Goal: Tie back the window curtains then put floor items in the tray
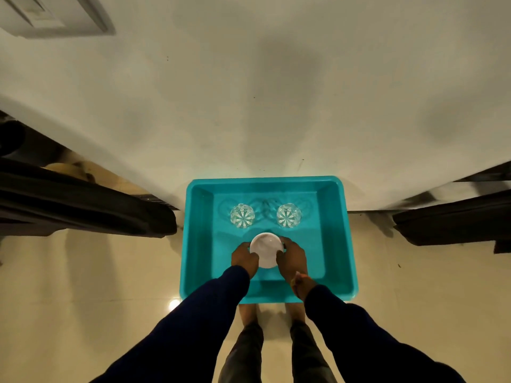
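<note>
Over tray's (347, 233) near-centre, L hand (244, 259) and R hand (293, 258) both curl round white bowl (266, 251), gripping its rim on opp. sides. Probably ceramic: stiff, smooth, breakable, light enough. Toward far edge, two cut glasses (242, 215) (288, 215) stand apart; fragile, so set bowl clear of them.

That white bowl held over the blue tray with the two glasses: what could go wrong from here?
1. The white bowl is gripped only at its rim by the left hand and right hand; a slip could drop it into the tray.
2. Two glasses stand just beyond the bowl; pushing it forward might knock or chip them.
3. The tray's near edge lies close to the person's feet, so a step forward could jolt it.
</note>
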